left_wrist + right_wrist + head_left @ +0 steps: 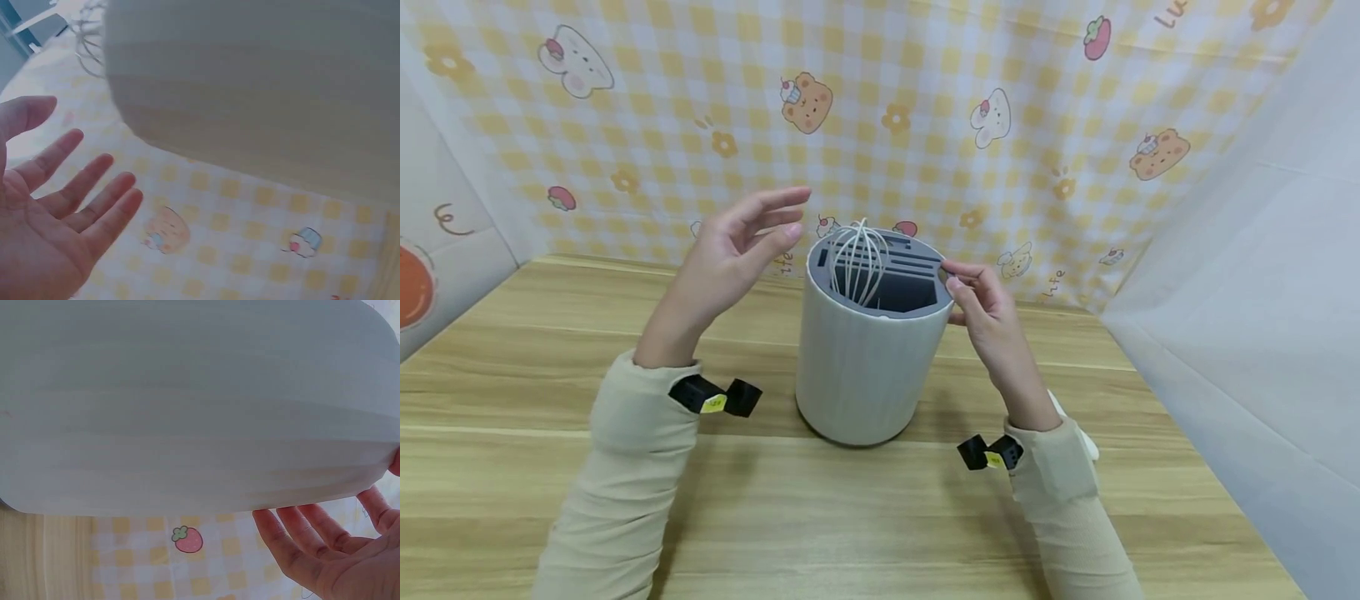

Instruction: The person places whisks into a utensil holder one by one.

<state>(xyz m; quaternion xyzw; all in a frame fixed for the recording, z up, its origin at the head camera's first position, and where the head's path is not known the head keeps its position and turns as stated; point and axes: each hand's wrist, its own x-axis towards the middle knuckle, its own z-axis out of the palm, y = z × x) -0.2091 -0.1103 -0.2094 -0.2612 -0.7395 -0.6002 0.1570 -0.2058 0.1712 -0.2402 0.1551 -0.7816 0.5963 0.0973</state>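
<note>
A cream, round utensil holder (pixel 868 375) with a grey slotted insert (pixel 917 287) stands upright on the table. The wire head of a whisk (pixel 862 262) sticks up out of its open compartment, the handle hidden inside. My right hand (pixel 992 312) holds the holder at its right rim, thumb at the top edge. In the right wrist view, several fingertips (pixel 265 515) of that hand lie against the outer wall. To the left of the holder, my left hand (pixel 726 246) is raised in the air with relaxed fingers, apart from the holder and holding nothing.
The wood-grain table (pixel 820 533) reaches back to a yellow checked cloth (pixel 700 67) with cartoon prints. White cloth (pixel 1247 275) hangs along the right side. Partly hidden behind my right sleeve lies a white object (pixel 1088 446). Small black cameras (pixel 715 396) sit on both wrists.
</note>
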